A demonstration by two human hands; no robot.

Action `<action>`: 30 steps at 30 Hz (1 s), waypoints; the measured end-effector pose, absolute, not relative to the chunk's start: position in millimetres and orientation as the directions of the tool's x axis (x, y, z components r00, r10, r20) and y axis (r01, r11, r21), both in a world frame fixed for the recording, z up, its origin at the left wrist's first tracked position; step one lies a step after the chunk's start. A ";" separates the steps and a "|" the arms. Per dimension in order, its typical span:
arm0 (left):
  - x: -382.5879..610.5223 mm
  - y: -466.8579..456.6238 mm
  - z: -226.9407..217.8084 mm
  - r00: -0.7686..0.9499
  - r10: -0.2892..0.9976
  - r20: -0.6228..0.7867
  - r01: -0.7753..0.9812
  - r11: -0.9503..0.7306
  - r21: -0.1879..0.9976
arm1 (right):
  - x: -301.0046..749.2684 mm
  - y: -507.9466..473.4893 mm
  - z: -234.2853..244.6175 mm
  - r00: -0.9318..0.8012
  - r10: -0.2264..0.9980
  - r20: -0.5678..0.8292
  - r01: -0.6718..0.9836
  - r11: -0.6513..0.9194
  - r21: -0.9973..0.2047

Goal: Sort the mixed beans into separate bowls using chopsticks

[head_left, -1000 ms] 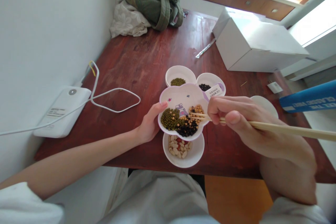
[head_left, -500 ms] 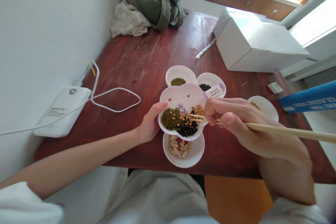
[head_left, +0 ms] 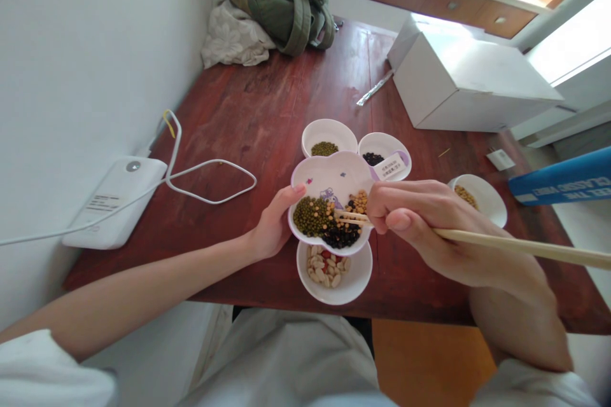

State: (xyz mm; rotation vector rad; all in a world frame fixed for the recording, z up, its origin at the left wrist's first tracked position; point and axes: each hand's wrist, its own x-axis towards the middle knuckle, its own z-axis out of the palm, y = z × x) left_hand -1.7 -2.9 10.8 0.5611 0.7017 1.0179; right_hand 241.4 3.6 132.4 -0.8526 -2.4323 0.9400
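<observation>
in the head view, the left hand (head_left: pixel 274 224) grips the clover-shaped bowl (head_left: pixel 321 169) at its side, thumb over the edge, other fingers hidden; the right hand (head_left: pixel 429 216) is closed around chopsticks (head_left: pixel 501 243). the bowl sits between the hands, holding green beans (head_left: pixel 309 217), black beans (head_left: pixel 341 238) and yellow beans (head_left: pixel 359 200). over the last second the right hand has edged toward the left hand, bringing the tips to where the three kinds mingle and uncovering the white bowl (head_left: pixel 494 205) beyond it; the chopsticks seem to be working among mixed beans, nothing visibly lifted.
</observation>
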 end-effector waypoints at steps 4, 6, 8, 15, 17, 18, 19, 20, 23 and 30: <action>-1.7 -2.7 10.7 0.358 0.901 -0.244 -0.589 0.421 0.690 | 244.2 5.7 128.6 -0.706 0.683 0.184 0.373 0.580 -0.724; -1.6 -2.5 10.0 0.367 0.898 -0.245 -0.594 0.428 0.681 | 246.3 6.5 129.6 -0.685 0.702 0.195 0.378 0.571 -0.729; -1.7 -2.2 8.8 0.369 0.893 -0.257 -0.593 0.439 0.676 | 247.6 6.8 132.3 -0.676 0.713 0.186 0.388 0.559 -0.733; -2.2 -1.5 7.8 0.361 0.879 -0.310 -0.602 0.474 0.643 | 244.9 6.0 137.4 -0.704 0.701 0.114 0.398 0.523 -0.753; -2.3 -1.7 8.5 0.355 0.878 -0.320 -0.596 0.476 0.647 | 244.3 6.6 136.2 -0.711 0.695 0.108 0.393 0.520 -0.758; -2.4 -1.7 8.6 0.354 0.878 -0.322 -0.595 0.477 0.647 | 244.2 7.2 135.5 -0.712 0.694 0.105 0.396 0.520 -0.757; -2.4 -1.7 8.6 0.354 0.878 -0.322 -0.596 0.477 0.646 | 244.1 7.8 135.0 -0.713 0.693 0.103 0.397 0.522 -0.755; -2.5 -1.8 8.5 0.354 0.878 -0.322 -0.597 0.478 0.645 | 244.1 8.4 134.5 -0.714 0.693 0.102 0.401 0.523 -0.752; -2.7 -1.6 7.7 0.353 0.878 -0.324 -0.599 0.478 0.642 | 244.6 10.2 133.3 -0.714 0.694 0.098 0.407 0.524 -0.748; -2.2 -2.2 8.2 0.360 0.877 -0.317 -0.606 0.479 0.636 | 244.4 10.6 131.4 -0.722 0.684 0.106 0.374 0.514 -0.772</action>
